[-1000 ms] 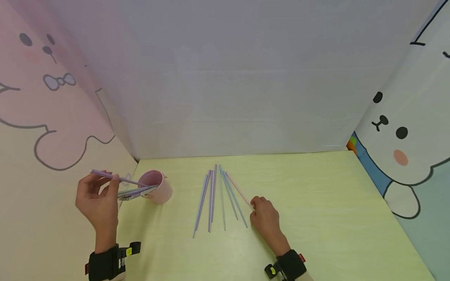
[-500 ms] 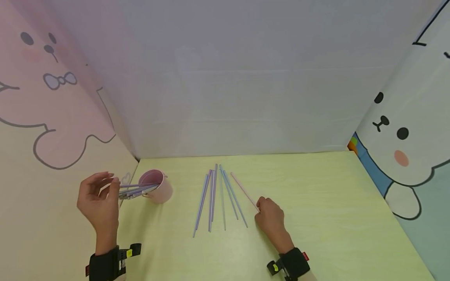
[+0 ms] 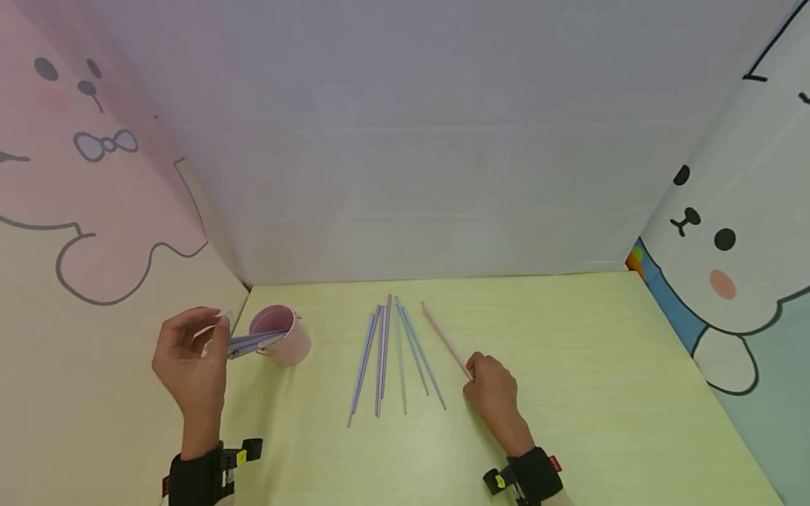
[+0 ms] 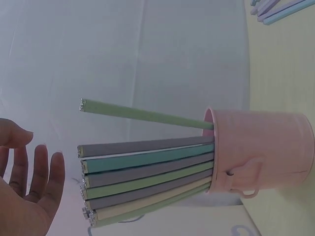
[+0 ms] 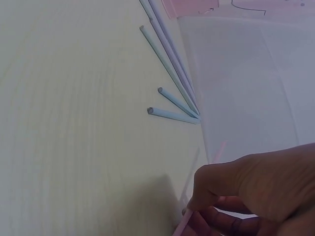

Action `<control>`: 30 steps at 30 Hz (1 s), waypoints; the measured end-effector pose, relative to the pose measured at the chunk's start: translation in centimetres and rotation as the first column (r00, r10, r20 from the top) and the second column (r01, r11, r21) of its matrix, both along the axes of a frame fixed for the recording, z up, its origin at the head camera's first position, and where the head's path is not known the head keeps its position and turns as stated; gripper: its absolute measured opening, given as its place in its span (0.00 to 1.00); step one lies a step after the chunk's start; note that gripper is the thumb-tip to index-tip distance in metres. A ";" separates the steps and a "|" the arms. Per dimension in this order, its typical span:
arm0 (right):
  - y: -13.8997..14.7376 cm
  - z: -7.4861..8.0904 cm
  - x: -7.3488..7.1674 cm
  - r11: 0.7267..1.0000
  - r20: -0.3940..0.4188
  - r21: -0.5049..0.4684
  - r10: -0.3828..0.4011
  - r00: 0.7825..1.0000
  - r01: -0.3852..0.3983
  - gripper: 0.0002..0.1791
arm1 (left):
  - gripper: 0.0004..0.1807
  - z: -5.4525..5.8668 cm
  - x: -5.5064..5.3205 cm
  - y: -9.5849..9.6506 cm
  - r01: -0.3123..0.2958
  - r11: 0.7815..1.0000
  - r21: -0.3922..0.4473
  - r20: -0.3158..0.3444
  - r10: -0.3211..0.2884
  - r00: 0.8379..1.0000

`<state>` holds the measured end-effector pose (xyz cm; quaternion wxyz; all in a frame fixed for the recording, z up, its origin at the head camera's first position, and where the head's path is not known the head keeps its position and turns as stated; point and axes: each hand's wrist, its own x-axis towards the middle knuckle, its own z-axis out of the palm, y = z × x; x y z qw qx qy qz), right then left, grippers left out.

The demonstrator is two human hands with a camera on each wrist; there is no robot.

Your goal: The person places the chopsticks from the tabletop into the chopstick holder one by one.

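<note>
My left hand [image 3: 193,351] is beside the outer ends of the pencils leaning out of a small pink bucket [image 3: 294,346]. In the left wrist view its thumb and fingers are parted, with a gap between them and the pencils. Those pencils are grey, teal, cream and green, with glittery ends; one green pencil [image 4: 142,114] stands apart from the bunch. My right hand [image 3: 493,393] pinches a pink pencil [image 3: 439,330] near its close end, the far end pointing toward the back wall. In the right wrist view the thumb hides part of this pencil.
Several pastel pencils lie fanned out mid-table, among them a purple pencil [image 3: 387,344], a green pencil [image 3: 401,372] and a blue pencil [image 3: 425,362]. A white sheet [image 3: 443,176] rises behind the pale yellow table [image 3: 601,393]. Cartoon-printed walls flank both sides.
My left hand has let go of a purple pencil, which dropped in with the others in the bucket, and shifted slightly right. My right hand has moved right with the pink pencil, away from the row.
</note>
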<state>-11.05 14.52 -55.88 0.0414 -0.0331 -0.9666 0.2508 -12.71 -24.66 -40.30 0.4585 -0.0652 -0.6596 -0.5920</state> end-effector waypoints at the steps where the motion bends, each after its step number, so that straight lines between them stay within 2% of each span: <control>1: 0.0 0.0 0.0 1.000 -0.002 -0.005 0.000 1.000 0.000 0.13 | 0.14 0.1 0.1 0.3 0.008 1.000 -0.008 -0.003 -0.008 1.000; 8: 0.0 0.5 0.1 0.999 -0.042 -0.034 -0.010 0.999 0.009 0.13 | 0.14 -0.1 -0.1 2.1 0.059 0.994 -0.093 0.007 -0.059 0.998; 14: -0.1 1.0 -0.1 0.997 -0.093 -0.072 -0.030 0.995 0.023 0.14 | 0.14 0.2 -0.6 4.0 0.157 0.984 -0.087 0.005 -0.157 0.988; 20: -0.2 1.4 -0.1 0.995 -0.123 -0.101 -0.029 0.992 0.016 0.15 | 0.17 -0.3 -0.7 5.0 0.205 0.973 -0.102 0.031 -0.203 0.979; 24: -0.3 1.7 -0.1 0.994 -0.139 -0.109 -0.032 0.990 0.016 0.15 | 0.18 -0.7 -0.7 5.4 0.245 0.966 -0.085 0.041 -0.242 0.969; 30: -0.6 2.4 -0.1 0.992 -0.169 -0.128 -0.041 0.985 0.019 0.15 | 0.18 -1.1 -0.6 6.0 0.272 0.960 -0.062 0.066 -0.268 0.961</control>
